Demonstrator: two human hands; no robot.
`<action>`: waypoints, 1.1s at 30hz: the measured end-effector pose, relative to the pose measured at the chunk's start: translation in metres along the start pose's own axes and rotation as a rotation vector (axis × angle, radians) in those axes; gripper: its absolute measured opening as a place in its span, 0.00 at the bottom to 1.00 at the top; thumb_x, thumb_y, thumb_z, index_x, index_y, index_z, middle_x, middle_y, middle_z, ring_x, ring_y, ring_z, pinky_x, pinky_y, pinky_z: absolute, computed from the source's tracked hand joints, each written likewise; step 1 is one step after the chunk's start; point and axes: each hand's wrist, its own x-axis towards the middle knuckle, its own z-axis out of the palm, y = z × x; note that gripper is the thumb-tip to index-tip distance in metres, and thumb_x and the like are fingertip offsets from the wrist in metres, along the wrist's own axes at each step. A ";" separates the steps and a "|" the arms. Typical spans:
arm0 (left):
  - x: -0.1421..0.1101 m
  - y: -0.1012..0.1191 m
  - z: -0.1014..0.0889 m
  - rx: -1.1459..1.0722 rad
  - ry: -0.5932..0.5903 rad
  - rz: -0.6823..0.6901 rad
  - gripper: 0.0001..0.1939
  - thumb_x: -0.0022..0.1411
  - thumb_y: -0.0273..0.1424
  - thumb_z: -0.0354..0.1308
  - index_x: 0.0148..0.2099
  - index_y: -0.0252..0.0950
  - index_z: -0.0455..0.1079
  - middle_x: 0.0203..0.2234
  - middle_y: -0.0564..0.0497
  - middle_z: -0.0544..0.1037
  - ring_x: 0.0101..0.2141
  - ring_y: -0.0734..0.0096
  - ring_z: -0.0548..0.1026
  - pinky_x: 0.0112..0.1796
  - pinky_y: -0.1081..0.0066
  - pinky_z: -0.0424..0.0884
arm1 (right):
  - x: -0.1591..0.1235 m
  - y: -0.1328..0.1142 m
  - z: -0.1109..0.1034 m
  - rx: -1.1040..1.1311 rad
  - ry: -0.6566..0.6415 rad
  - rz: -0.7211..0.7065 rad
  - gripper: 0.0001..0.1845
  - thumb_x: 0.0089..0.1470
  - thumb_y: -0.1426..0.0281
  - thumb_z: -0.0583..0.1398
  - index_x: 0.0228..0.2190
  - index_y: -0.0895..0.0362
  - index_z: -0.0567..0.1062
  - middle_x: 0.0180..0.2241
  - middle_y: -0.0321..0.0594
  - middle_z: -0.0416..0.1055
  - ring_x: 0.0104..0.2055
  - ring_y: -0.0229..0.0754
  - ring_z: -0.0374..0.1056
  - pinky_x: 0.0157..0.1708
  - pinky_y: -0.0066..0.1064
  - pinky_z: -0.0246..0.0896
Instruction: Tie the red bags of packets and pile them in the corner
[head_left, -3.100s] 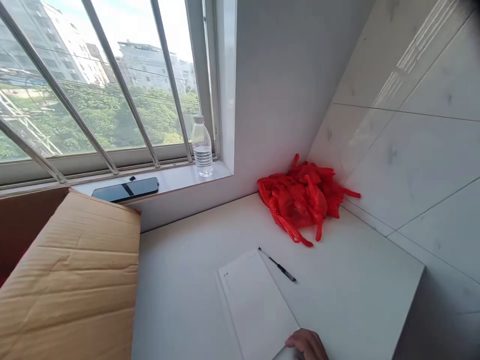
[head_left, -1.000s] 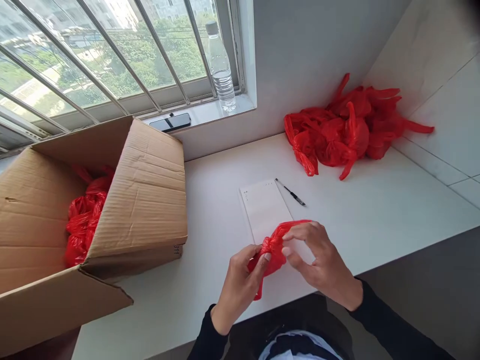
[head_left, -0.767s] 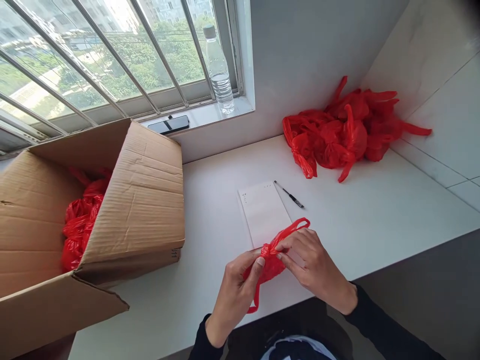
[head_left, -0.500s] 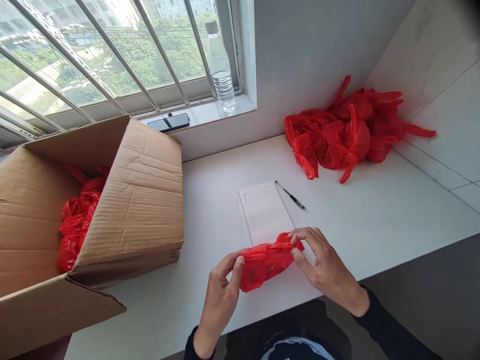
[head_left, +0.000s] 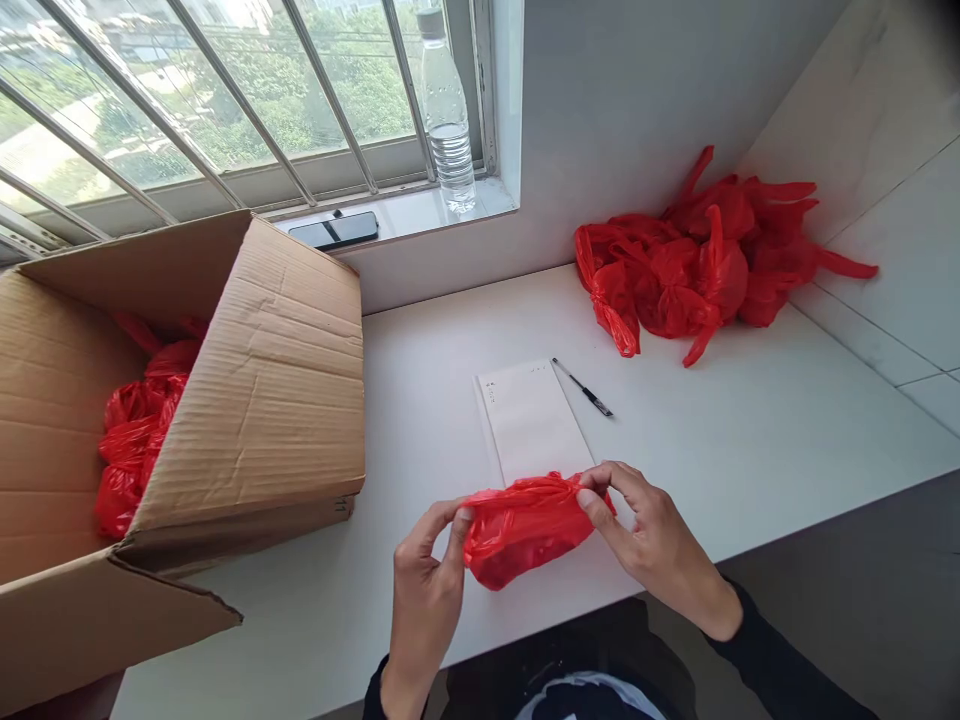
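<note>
A red plastic bag (head_left: 531, 530) is stretched sideways between my two hands, just above the front part of the table. My left hand (head_left: 433, 570) pinches its left end between thumb and fingers. At the bag's right end, my right hand (head_left: 637, 520) grips the bunched plastic the same way. The bag bulges, with darker shapes showing faintly through it; what they are I cannot make out. Behind the bag lies a white notepad (head_left: 534, 420), its near edge covered by the red plastic. A black pen (head_left: 583, 388) rests beside the pad.
To the left stands an open cardboard box (head_left: 289, 380) with red bags (head_left: 142, 440) inside. A pile of knotted red bags (head_left: 697, 260) sits in the far right corner. On the windowsill are a water bottle (head_left: 450, 140) and a phone (head_left: 335, 231).
My left hand has shifted left, so the red bag is pulled wider and looks fuller. My right hand keeps its hold at the other end. The view has moved slightly.
</note>
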 end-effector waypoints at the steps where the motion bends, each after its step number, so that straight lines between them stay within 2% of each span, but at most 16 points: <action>1: 0.000 0.000 -0.001 -0.023 0.015 -0.016 0.14 0.73 0.40 0.54 0.49 0.42 0.79 0.44 0.48 0.82 0.45 0.60 0.79 0.44 0.66 0.74 | -0.001 0.000 0.000 0.027 -0.018 0.049 0.10 0.69 0.56 0.55 0.40 0.47 0.71 0.40 0.36 0.73 0.45 0.49 0.69 0.41 0.42 0.67; 4: -0.001 0.003 0.001 -0.016 -0.008 0.034 0.14 0.70 0.40 0.58 0.54 0.44 0.75 0.47 0.48 0.80 0.48 0.60 0.77 0.45 0.66 0.74 | -0.001 -0.005 0.004 0.081 -0.100 0.061 0.13 0.66 0.58 0.58 0.50 0.44 0.70 0.49 0.35 0.72 0.51 0.49 0.69 0.50 0.44 0.67; 6: -0.001 0.005 0.004 0.000 -0.037 0.089 0.12 0.69 0.38 0.60 0.53 0.44 0.76 0.43 0.50 0.80 0.44 0.63 0.78 0.43 0.68 0.73 | 0.000 -0.011 0.009 0.087 -0.136 0.007 0.16 0.65 0.58 0.60 0.53 0.43 0.70 0.51 0.35 0.73 0.52 0.49 0.68 0.53 0.44 0.65; 8: -0.002 0.005 0.004 -0.018 -0.030 0.109 0.07 0.69 0.37 0.60 0.47 0.44 0.77 0.37 0.53 0.79 0.38 0.66 0.77 0.41 0.70 0.72 | 0.000 -0.016 0.012 0.112 -0.130 -0.012 0.12 0.66 0.57 0.59 0.48 0.45 0.74 0.46 0.36 0.75 0.48 0.48 0.70 0.50 0.42 0.66; 11: -0.004 0.000 0.001 -0.070 0.019 0.080 0.05 0.69 0.37 0.60 0.42 0.43 0.76 0.35 0.54 0.79 0.37 0.68 0.76 0.40 0.71 0.70 | -0.004 -0.019 0.013 0.235 -0.089 0.060 0.11 0.67 0.55 0.58 0.42 0.48 0.75 0.42 0.36 0.75 0.44 0.47 0.71 0.45 0.38 0.67; 14: -0.006 -0.006 -0.001 -0.108 0.030 0.028 0.07 0.68 0.38 0.61 0.43 0.43 0.77 0.35 0.53 0.80 0.38 0.66 0.76 0.41 0.70 0.70 | -0.008 -0.017 0.013 0.343 -0.032 0.103 0.12 0.67 0.55 0.58 0.43 0.49 0.74 0.44 0.38 0.74 0.45 0.47 0.70 0.43 0.34 0.67; 17: -0.006 -0.010 -0.002 -0.172 0.081 -0.041 0.09 0.68 0.40 0.61 0.46 0.43 0.78 0.38 0.52 0.81 0.40 0.64 0.77 0.42 0.70 0.71 | -0.008 -0.015 0.013 0.428 0.071 0.110 0.13 0.67 0.55 0.59 0.41 0.50 0.72 0.38 0.37 0.71 0.38 0.44 0.68 0.36 0.31 0.66; 20: -0.004 -0.009 -0.003 -0.229 0.097 -0.070 0.12 0.71 0.40 0.58 0.52 0.44 0.76 0.43 0.50 0.81 0.41 0.64 0.77 0.43 0.68 0.71 | -0.005 -0.019 0.011 0.482 0.112 0.116 0.12 0.66 0.55 0.60 0.40 0.50 0.71 0.38 0.36 0.70 0.39 0.43 0.67 0.40 0.32 0.66; 23: -0.004 -0.003 -0.004 -0.218 0.033 0.065 0.14 0.72 0.35 0.57 0.57 0.49 0.74 0.51 0.49 0.76 0.51 0.61 0.73 0.51 0.65 0.69 | -0.003 -0.028 0.008 0.466 0.018 0.168 0.13 0.67 0.54 0.59 0.39 0.50 0.72 0.40 0.36 0.71 0.41 0.44 0.68 0.41 0.33 0.65; 26: -0.007 0.006 -0.007 -0.210 -0.024 0.219 0.10 0.69 0.31 0.61 0.49 0.50 0.78 0.50 0.49 0.74 0.56 0.60 0.70 0.54 0.64 0.69 | -0.004 -0.033 0.006 0.448 -0.025 0.172 0.18 0.68 0.51 0.56 0.34 0.51 0.71 0.37 0.37 0.71 0.40 0.46 0.68 0.37 0.34 0.64; 30: -0.014 0.015 -0.019 -0.258 -0.107 0.266 0.04 0.68 0.33 0.62 0.42 0.47 0.78 0.41 0.48 0.77 0.49 0.60 0.73 0.49 0.63 0.73 | -0.009 -0.027 -0.003 0.436 0.097 0.126 0.19 0.70 0.52 0.53 0.35 0.50 0.73 0.37 0.39 0.71 0.42 0.48 0.69 0.41 0.37 0.65; 33: -0.019 0.016 -0.029 -0.307 -0.120 0.279 0.04 0.67 0.35 0.64 0.37 0.46 0.80 0.41 0.47 0.76 0.45 0.58 0.74 0.42 0.64 0.76 | -0.012 -0.023 -0.015 0.441 0.249 0.076 0.18 0.71 0.53 0.52 0.37 0.49 0.74 0.37 0.40 0.71 0.42 0.48 0.69 0.44 0.39 0.66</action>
